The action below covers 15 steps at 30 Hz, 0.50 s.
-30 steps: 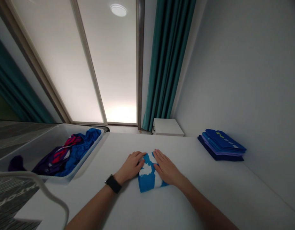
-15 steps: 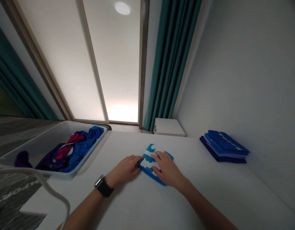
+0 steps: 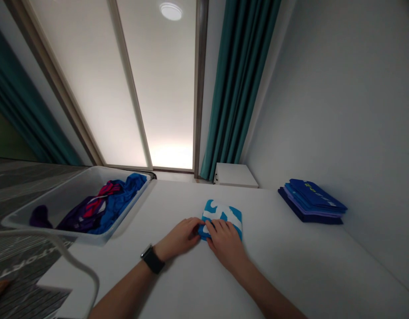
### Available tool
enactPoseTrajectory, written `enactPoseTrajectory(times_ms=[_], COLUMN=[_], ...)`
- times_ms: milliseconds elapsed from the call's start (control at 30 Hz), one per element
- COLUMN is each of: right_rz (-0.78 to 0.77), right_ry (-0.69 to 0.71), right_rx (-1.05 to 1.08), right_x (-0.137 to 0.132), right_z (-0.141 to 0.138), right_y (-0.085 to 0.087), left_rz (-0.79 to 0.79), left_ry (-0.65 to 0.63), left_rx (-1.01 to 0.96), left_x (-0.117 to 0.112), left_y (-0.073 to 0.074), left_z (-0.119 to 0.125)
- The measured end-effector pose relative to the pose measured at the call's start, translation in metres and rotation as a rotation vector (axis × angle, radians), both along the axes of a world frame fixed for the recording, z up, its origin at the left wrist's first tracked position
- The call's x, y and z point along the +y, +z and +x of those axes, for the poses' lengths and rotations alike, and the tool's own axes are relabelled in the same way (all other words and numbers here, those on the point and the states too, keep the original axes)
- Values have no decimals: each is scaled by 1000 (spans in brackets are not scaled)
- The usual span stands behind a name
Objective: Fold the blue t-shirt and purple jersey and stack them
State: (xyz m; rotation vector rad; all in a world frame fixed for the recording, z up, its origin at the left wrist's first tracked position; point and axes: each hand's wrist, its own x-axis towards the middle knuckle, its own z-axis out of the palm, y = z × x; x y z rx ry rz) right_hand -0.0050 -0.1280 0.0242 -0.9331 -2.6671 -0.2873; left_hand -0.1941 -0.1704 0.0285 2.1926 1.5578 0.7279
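A blue-and-white patterned piece of fabric (image 3: 229, 213), folded into a compact square, lies on the white table in front of me. My left hand (image 3: 183, 238), wearing a black-banded watch (image 3: 152, 259) on the wrist, is at the square's near left corner, its fingers closed on the edge. Across the near part of the fabric lies my right hand (image 3: 227, 244), fingers stretched out over the top and partly hiding the pattern. The thumb sits by the near edge.
On the left, a translucent plastic bin (image 3: 107, 239) holds crumpled blue, purple and red clothes (image 3: 104, 204). A stack of folded blue and purple fabric (image 3: 312, 204) is at the right by the wall. A white cable (image 3: 76, 266) curves at lower left. Behind the table (image 3: 177, 288) stands a white cabinet (image 3: 235, 175).
The folded fabric has turned to lie squarer to me and looks more compact. My right hand has drawn nearer to me, its fingers closer together; the left hand has shifted slightly right.
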Motion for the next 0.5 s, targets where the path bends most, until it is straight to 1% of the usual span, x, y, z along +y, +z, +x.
enactPoseTrajectory(times_ms=[133, 200, 267, 400, 500], right_rz=[-43, -81, -102, -97, -38], right_ry=[-27, -37, -41, -41, -26], right_rx=[-28, 2, 37, 77, 67], right_x=[9, 16, 20, 19, 13], right_z=[-2, 0, 2, 5, 6], right_y=[3, 4, 4, 1, 1], left_rz=[-36, -35, -20, 32, 61], left_ry=[31, 57, 57, -37, -102], left_rx=[-63, -91, -77, 60, 168], left_x=[0, -2, -4, -8, -12], left_y=[-3, -3, -2, 6, 12], left_z=[-3, -5, -7, -8, -8])
